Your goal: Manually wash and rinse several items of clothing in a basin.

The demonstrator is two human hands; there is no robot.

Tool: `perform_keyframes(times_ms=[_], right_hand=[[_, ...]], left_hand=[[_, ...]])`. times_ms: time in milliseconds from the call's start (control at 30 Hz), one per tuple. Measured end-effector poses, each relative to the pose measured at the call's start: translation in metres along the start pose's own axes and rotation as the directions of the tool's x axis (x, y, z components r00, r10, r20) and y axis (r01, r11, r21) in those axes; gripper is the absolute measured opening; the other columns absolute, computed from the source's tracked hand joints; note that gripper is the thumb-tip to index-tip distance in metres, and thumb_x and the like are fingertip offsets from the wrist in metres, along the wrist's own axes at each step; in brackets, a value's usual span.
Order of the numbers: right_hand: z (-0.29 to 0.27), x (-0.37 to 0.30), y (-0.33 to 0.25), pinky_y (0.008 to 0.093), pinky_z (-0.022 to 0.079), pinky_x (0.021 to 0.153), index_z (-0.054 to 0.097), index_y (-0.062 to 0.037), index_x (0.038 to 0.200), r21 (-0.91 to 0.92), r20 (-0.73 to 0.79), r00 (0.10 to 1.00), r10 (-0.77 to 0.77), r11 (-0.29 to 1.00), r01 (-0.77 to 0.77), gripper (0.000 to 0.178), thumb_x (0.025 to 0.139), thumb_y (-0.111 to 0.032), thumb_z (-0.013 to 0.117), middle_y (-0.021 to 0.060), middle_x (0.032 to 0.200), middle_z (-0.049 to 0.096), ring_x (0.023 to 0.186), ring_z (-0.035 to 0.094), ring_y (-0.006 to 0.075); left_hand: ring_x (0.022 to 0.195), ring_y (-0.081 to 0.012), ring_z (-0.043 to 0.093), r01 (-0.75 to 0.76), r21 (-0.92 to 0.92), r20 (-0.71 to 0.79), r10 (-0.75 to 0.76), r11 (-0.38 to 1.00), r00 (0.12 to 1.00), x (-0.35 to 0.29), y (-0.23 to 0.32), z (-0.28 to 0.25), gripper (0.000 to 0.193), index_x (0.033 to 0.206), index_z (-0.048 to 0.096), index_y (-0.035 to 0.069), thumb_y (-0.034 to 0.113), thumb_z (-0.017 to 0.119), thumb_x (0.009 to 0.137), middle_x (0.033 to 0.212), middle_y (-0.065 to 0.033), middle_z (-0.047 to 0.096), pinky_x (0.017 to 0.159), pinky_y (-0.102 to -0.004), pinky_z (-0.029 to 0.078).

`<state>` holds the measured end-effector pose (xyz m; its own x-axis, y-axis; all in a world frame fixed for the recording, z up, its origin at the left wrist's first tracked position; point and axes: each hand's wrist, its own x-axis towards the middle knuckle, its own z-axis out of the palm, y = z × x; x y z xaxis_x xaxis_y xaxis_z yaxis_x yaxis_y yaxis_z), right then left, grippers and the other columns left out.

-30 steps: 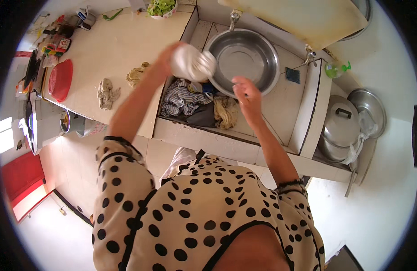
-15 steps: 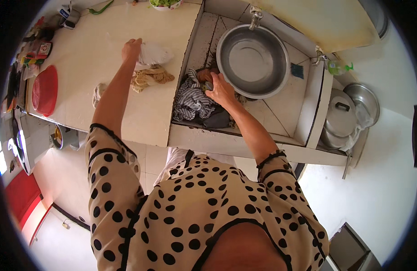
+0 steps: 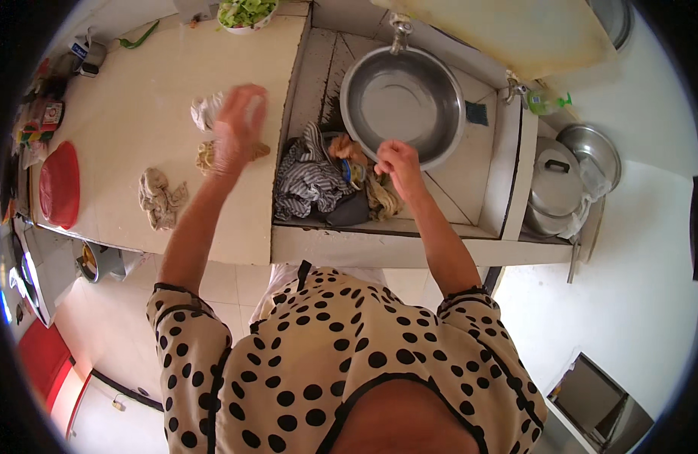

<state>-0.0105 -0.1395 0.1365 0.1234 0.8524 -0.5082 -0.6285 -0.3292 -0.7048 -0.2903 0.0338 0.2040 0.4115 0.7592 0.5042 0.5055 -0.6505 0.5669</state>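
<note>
At the sink (image 3: 508,163) end of the pale counter (image 3: 129,121), a heap of wet laundry sits in the basin beside the big steel bowl (image 3: 402,102): a striped cloth (image 3: 303,178), a dark piece, a tan rag (image 3: 383,198). Three wrung cloths already lie out on the counter: a beige one (image 3: 161,198) near the red lid (image 3: 59,184), a tan one (image 3: 206,155) and a white one (image 3: 205,112). So roughly half looks moved, with the basin heap left. Left hand (image 3: 239,129) is blurred above the counter cloths, fingers spread, holding nothing. Right hand (image 3: 398,163) is curled down at the heap by the bowl's rim; cannot tell whether it has actually closed on a cloth.
</note>
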Motion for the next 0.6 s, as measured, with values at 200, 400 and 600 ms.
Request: perform_keyframes(times_ms=[200, 400, 600], right_hand=[[0.017, 0.018, 0.008, 0.0427, 0.049, 0.073, 0.058, -0.0010, 0.110, -0.912, 0.363, 0.908, -0.208, 0.123, 0.392, 0.040, 0.074, -0.012, 0.068, 0.0120, 0.099, 0.063, 0.089, 0.062, 0.0320], [0.013, 0.041, 0.059, 0.0472, 0.049, 0.077, 0.052, 0.0102, 0.106, -0.946, 0.292, 0.919, -0.264, 0.061, 0.318, 0.060, 0.060, -0.018, 0.079, 0.0290, 0.095, 0.057, 0.095, 0.060, 0.0378], [0.023, -0.004, 0.001, 0.0393, 0.044, 0.052, 0.061, 0.0074, 0.086, -0.768, 0.116, 0.990, -0.081, 0.624, 0.141, 0.043, 0.059, -0.025, 0.072, 0.0127, 0.057, 0.056, 0.051, 0.054, 0.0256]], left_hand=[[0.097, -0.0349, 0.059, 0.103, -0.034, 0.572, -0.065, 0.994, 0.817, -0.077, 0.028, 0.099, 0.053, 0.123, 0.050, 0.013, 0.005, 0.069, 0.073, 0.113, -0.0124, 0.057, 0.084, -0.0463, 0.048], [0.094, -0.0328, 0.061, 0.096, 0.291, 0.628, -0.266, 0.952, 0.731, -0.074, 0.045, 0.132, 0.076, 0.134, 0.036, 0.019, 0.009, 0.073, 0.068, 0.104, -0.0125, 0.062, 0.077, -0.0447, 0.050], [0.095, -0.0334, 0.060, 0.278, 0.276, 0.636, -0.392, 0.920, 0.665, -0.089, 0.033, 0.114, 0.065, 0.128, 0.044, 0.020, 0.014, 0.072, 0.070, 0.092, -0.0134, 0.065, 0.077, -0.0445, 0.049]])
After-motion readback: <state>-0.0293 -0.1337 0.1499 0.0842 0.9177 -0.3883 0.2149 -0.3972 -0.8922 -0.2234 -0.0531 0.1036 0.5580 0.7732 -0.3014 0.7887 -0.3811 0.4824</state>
